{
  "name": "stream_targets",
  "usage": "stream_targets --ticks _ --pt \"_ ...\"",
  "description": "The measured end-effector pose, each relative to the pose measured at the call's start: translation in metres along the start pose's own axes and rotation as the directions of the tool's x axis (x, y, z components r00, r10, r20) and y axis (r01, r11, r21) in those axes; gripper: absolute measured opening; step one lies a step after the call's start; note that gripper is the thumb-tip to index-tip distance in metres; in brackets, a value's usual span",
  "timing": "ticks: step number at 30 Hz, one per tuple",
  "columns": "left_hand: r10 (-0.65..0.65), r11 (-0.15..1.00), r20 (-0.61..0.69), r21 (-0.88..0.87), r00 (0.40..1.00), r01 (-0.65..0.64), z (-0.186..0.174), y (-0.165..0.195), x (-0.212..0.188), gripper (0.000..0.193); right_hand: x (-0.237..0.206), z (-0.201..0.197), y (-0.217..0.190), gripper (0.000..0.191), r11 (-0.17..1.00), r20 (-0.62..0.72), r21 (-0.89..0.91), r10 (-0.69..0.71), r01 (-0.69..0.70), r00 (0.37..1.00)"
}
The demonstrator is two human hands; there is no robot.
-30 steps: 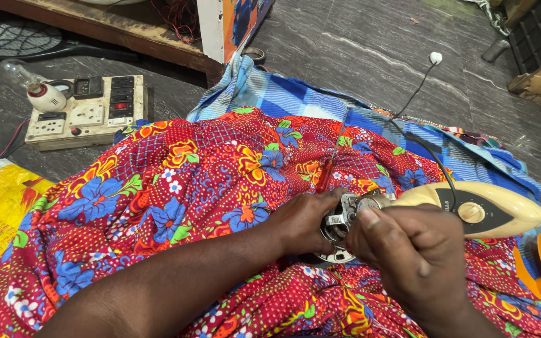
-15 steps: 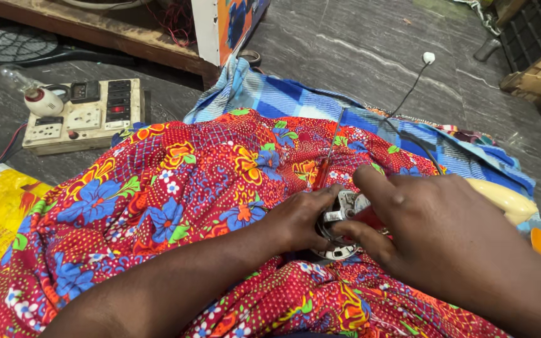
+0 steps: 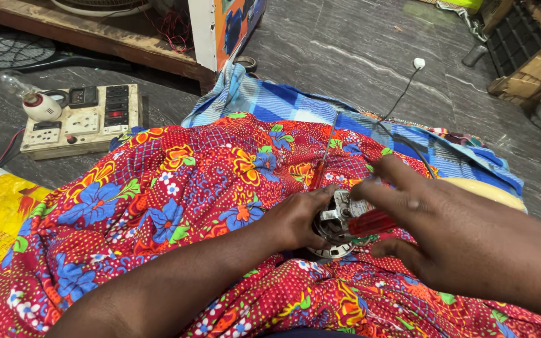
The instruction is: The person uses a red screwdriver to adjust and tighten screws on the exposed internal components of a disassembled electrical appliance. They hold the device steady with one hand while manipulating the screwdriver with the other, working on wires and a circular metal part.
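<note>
Since half a second back, right hand (image 3: 464, 241) is lifting clear of the small metal motor part (image 3: 336, 222); fingers now spreading open, a red-handled screwdriver (image 3: 370, 222) lying under them, not clearly clasped. Left hand (image 3: 298, 219) is closing its grip on the part's left side, holding it on the red floral cloth (image 3: 158, 206) over the lap. Judging: fastener work is underway; next calls for re-seating the tool squarely. Beyond the grip, a thin rod (image 3: 328, 141) and black cord (image 3: 402, 94); far left, a switchboard (image 3: 82, 119) with bulb (image 3: 23, 91). Right hand is screening the part's far side.
</note>
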State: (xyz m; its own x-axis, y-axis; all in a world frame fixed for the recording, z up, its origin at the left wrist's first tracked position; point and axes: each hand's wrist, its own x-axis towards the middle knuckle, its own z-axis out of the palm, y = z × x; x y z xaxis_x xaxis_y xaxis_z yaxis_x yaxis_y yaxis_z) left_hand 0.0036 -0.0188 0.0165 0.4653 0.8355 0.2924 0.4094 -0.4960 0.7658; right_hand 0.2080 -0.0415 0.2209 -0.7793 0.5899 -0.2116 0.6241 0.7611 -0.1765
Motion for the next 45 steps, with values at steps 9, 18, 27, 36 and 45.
stream_targets --ticks 9,18,27,36,45 --pt "-0.029 0.999 -0.017 0.021 0.999 0.029 -0.003 0.004 -0.006 0.126 0.009 0.003 -0.016 0.028 0.939 -0.183 0.048 -0.328 0.341 0.927" --pt "0.179 0.981 -0.060 0.085 0.982 -0.174 -0.003 0.003 -0.011 0.047 -0.001 -0.002 -0.030 0.030 0.946 -0.105 -0.052 -0.325 0.321 0.940" --pt "0.171 0.978 0.005 0.120 0.985 -0.171 -0.004 0.008 -0.012 0.026 -0.009 0.000 -0.024 0.039 0.958 -0.109 -0.025 -0.286 0.285 0.952" --pt "0.131 0.985 0.036 0.112 0.991 -0.134 -0.004 0.008 -0.011 0.029 -0.015 0.003 -0.020 0.046 0.989 -0.064 -0.023 -0.145 0.144 0.987" --pt "0.135 0.986 0.034 0.090 0.990 -0.138 -0.007 0.011 -0.012 0.029 -0.015 0.000 -0.021 0.039 0.998 -0.093 -0.040 -0.047 0.043 0.995"
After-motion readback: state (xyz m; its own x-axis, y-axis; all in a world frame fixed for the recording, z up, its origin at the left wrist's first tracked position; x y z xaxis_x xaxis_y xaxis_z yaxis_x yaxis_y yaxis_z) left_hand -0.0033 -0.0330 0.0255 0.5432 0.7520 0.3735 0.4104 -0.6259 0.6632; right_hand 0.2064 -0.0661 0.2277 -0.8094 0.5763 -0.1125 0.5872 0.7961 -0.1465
